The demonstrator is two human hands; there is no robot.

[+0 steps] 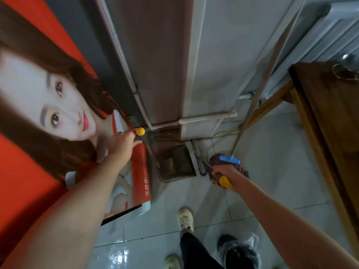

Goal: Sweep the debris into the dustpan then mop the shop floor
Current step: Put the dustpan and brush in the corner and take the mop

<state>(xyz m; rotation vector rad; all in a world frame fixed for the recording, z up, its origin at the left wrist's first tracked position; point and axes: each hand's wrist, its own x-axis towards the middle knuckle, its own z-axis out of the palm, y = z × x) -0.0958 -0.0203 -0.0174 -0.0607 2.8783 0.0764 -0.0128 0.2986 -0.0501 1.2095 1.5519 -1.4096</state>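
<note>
A dirty brown dustpan (pixel 175 164) stands on the floor in the corner, its thin rod rising to a yellow knob (pixel 140 131). My left hand (pixel 123 145) reaches to that knob with fingers extended, the fingertips at or just touching it. My right hand (pixel 223 172) grips a dark handle with a yellow end cap (pixel 225 182), apparently the broom, which points down toward the corner beside the dustpan. A mop (pixel 229 162) with reddish-brown strands and a blue clamp leans against the wall, just behind my right hand; its long wooden pole (pixel 258 94) runs up to the right.
A large red poster board (pixel 38 113) leans along the left. A wooden table (pixel 326 117) fills the right, with a white radiator (pixel 320 41) behind it. White pipes (pixel 207 117) run along the wall base. My feet (pixel 185 220) and a plastic-covered shoe (pixel 239 247) stand on glossy pale tiles.
</note>
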